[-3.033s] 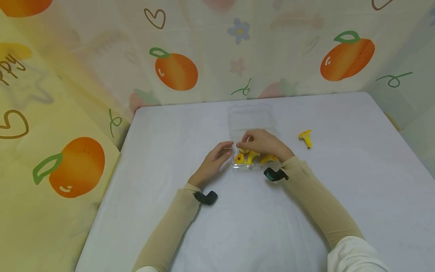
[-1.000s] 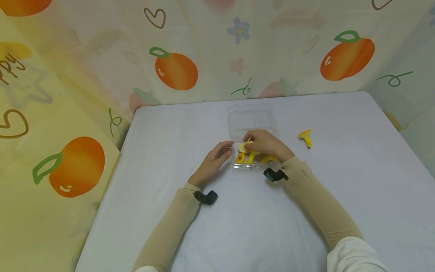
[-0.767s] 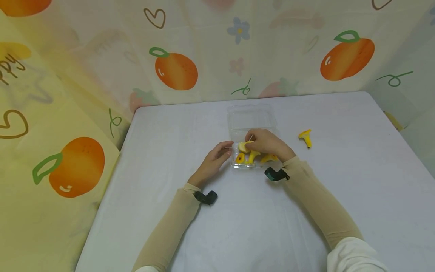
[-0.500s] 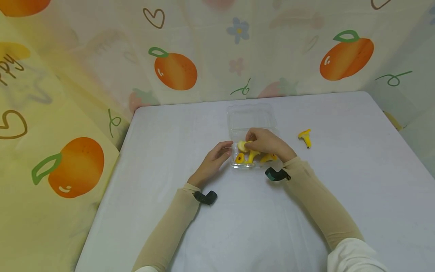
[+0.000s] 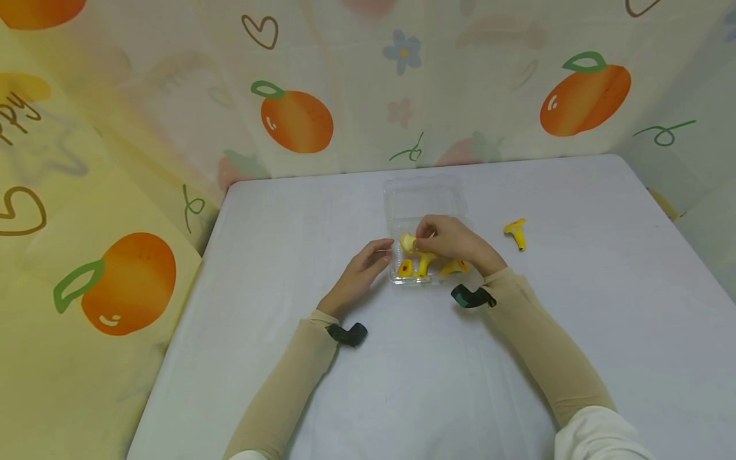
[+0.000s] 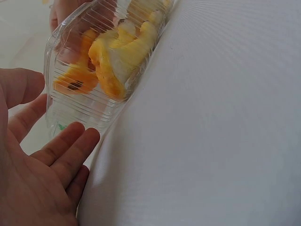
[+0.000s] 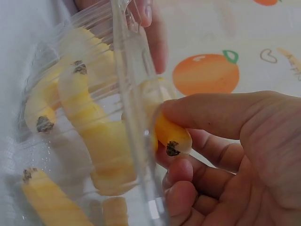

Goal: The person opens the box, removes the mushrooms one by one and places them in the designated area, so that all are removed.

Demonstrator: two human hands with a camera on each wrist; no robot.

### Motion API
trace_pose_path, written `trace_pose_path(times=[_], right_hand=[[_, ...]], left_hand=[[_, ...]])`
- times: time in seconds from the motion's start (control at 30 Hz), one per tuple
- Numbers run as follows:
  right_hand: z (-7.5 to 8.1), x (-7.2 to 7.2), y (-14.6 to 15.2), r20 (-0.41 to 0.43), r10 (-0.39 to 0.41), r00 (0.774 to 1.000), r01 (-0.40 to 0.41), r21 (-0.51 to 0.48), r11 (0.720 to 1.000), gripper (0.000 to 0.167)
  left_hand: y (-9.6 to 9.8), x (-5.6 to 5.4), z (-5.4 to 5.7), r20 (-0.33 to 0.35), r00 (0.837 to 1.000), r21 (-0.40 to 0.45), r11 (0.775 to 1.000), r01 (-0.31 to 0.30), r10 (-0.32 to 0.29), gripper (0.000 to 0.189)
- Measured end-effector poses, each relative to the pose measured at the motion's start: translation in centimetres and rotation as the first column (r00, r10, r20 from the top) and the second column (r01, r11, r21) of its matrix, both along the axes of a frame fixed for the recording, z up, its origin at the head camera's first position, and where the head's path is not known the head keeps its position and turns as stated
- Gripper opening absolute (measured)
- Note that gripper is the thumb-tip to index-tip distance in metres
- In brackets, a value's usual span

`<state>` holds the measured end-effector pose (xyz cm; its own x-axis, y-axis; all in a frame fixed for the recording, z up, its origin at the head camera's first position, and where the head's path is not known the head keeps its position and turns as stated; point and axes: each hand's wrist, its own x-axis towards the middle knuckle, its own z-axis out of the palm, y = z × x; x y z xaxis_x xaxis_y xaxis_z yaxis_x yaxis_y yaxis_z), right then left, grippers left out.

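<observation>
Between thumb and fingers, my right hand [image 5: 457,241] pinches a yellow trumpet-shaped mushroom [image 7: 173,134] by its dark-tipped stem. In the head view that mushroom's pale, broad end points left, over the far left part of a clear plastic clamshell box [image 5: 394,280]. Several more yellow mushrooms [image 5: 424,263] lie in the box, seen through its ribbed wall in both wrist views. My left hand [image 5: 362,268] stands at the box's left side, fingers loosely extended and fingertips right at the wall; in the left wrist view the hand [image 6: 51,174] holds nothing.
The box's transparent lid [image 5: 425,197] lies folded back toward the far edge of the white-covered table [image 5: 402,383]. One loose yellow mushroom [image 5: 517,234] lies on the table to the right of the box. A fruit-print curtain [image 5: 356,83] hangs behind the table.
My right hand has raised the mushroom slightly and shifted it away from me, turning it so more of its pale end shows. The left hand has stayed in place at the box.
</observation>
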<state>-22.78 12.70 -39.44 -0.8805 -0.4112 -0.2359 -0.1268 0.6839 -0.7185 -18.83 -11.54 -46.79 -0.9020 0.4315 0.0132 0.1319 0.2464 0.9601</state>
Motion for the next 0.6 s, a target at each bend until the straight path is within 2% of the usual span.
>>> trace_pose_path(times=[0.33, 0.6], right_hand=[[-0.26, -0.05, 0.04, 0.018, -0.014, 1.000, 0.014, -0.027, 1.000, 0.037], [-0.03, 0.18, 0.08, 0.029, -0.028, 0.999, 0.029, -0.035, 0.999, 0.038]], left_hand=[[0.05, -0.12, 0.02, 0.014, 1.000, -0.022, 1.000, 0.005, -0.005, 0.046], [0.06, -0.01, -0.12, -0.011, 1.000, -0.014, 1.000, -0.008, 0.008, 0.042]])
